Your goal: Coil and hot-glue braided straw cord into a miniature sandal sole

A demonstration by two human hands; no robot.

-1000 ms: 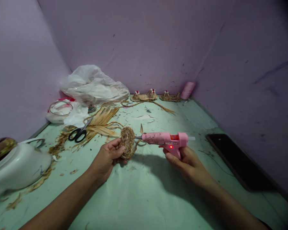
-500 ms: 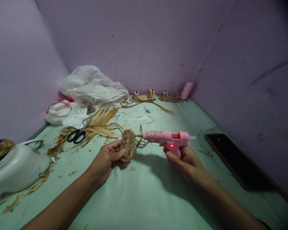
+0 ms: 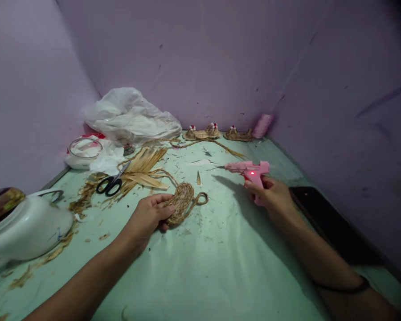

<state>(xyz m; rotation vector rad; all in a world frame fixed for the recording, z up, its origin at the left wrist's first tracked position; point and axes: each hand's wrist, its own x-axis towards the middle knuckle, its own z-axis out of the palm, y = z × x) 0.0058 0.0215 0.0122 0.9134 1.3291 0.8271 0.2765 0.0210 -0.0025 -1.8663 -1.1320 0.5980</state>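
"Holding what, then?"

"Pinched a coiled fibre oval in the left hand, on or just above the green table; gripped a pink glue gun in the right hand, well apart."

"Beyond?"

"Saw black-handled scissors by dry strips."

"Read anything?"

"Noticed blue marks on a white container, too small to read."

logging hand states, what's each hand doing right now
Left hand: closed, holding the oval brown braided-fibre piece.
Right hand: closed, holding the pink plastic glue gun.
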